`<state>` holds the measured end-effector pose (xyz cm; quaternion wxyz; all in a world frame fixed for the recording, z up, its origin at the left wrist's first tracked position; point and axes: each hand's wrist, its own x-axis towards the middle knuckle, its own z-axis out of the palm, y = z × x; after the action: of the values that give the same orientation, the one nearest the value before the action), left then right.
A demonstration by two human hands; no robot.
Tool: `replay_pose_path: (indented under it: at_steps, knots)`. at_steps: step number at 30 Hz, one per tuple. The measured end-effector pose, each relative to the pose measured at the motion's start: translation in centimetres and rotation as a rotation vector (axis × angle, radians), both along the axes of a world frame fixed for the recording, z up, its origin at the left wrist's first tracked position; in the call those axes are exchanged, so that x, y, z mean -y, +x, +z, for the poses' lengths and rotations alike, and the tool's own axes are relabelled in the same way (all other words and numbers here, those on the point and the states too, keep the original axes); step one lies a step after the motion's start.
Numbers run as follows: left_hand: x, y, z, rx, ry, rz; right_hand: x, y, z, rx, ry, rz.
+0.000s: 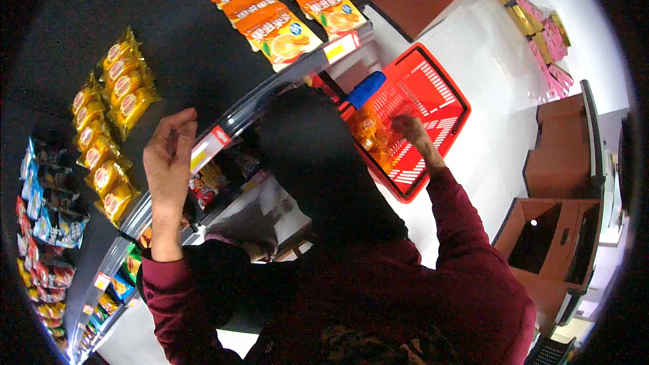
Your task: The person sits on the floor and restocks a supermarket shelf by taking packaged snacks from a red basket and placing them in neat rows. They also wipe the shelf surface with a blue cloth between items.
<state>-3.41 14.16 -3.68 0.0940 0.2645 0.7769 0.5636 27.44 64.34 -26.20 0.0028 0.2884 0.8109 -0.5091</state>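
My left hand (pixel 170 162) is raised at the front edge of a dark shelf (pixel 172 76), its fingers loosely bent and apart, with nothing seen in them. Two rows of yellow-wrapped packaged snacks (pixel 104 177) stand on the shelf to its left. Inside a red plastic shopping basket (pixel 443 81) is my right hand (pixel 408 129), blurred, its fingers curled. Whether it grips anything is not clear. Close beside it, several yellow-orange packets (pixel 367 132) lie in the basket. A blue grip (pixel 365 89) sits on the basket's handle at the shelf side.
Orange pouches with fruit pictures (pixel 279 35) stand in two rows farther along the shelf. A clear label rail (pixel 243 116) runs along its edge. Bagged snacks (pixel 56 228) fill the far left. Brown cabinets (pixel 552 233) stand at right; pink and gold boxes (pixel 545 35) lie upper right.
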Motion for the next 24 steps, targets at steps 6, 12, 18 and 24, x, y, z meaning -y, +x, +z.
replay_pose_path:
  at_steps: [6,12,18,24]
  knots:
    - [0.1,-0.4,0.0,0.033,-0.046,-0.007,3.3,3.5,-6.8,0.294,0.310,0.058]
    - [-1.2,-0.7,0.0,0.113,-0.031,-0.001,4.4,3.9,-9.1,0.363,0.328,0.279]
    - [-1.3,-0.6,-0.1,0.104,-0.035,-0.018,7.0,3.0,-8.1,0.294,0.475,0.158]
    - [-0.9,-0.3,-0.1,0.072,-0.038,-0.049,7.5,2.4,-8.8,0.401,0.632,0.125]
